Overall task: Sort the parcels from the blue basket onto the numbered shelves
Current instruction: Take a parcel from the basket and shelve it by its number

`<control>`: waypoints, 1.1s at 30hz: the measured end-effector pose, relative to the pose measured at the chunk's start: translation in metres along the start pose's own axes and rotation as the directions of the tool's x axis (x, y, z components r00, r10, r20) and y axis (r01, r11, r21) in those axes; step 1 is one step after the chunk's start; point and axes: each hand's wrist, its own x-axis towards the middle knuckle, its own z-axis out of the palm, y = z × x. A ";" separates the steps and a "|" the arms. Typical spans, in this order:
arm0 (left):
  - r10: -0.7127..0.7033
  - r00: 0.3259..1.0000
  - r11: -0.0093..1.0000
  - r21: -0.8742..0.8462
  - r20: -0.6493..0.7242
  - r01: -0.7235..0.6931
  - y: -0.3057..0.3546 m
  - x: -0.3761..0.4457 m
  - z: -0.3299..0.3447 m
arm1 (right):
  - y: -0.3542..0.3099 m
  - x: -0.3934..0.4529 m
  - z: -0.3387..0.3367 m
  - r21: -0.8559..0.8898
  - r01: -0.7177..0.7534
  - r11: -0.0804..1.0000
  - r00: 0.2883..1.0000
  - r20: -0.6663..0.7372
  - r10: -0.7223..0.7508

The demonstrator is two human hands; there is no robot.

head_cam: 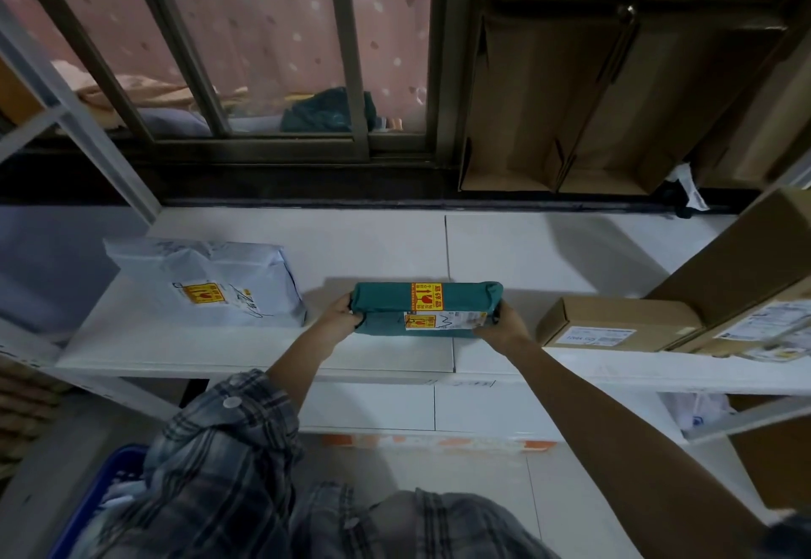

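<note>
A green wrapped parcel (386, 302) with yellow-red fragile stickers and a white label sits on the white shelf (386, 352), near its middle. My left hand (340, 317) grips its left end with the fingers curled round it. At the parcel's right end my right hand (504, 324) holds on the same way. The blue basket (94, 499) shows only as a rim at the bottom left, partly hidden by my checked sleeve.
A white plastic-wrapped parcel (228, 284) lies on the shelf to the left. A small cardboard box (619, 324) and a larger tilted box (746, 269) stand to the right. Behind the shelf are a window frame (263, 150) and flattened cardboard (570, 98). A lower shelf holds a bag (697, 413).
</note>
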 end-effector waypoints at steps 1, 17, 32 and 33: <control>0.012 1.000 1.000 0.011 -0.010 -0.012 0.001 -0.002 0.000 | 0.001 -0.001 0.000 -0.020 -0.001 1.000 1.000 -0.009 0.001; -0.033 0.999 0.999 0.010 -0.007 0.033 -0.002 -0.007 -0.006 | 0.005 -0.018 0.010 -0.133 -0.049 0.990 0.990 -0.140 0.030; -0.164 0.965 0.986 -0.004 -0.206 0.167 -0.018 -0.019 0.009 | 0.008 -0.044 0.032 -0.340 -0.227 0.913 0.972 -0.013 0.237; -0.191 0.958 0.981 -0.067 -0.215 0.180 -0.021 -0.021 0.010 | 0.005 -0.048 0.041 -0.363 -0.211 0.908 0.967 0.059 0.249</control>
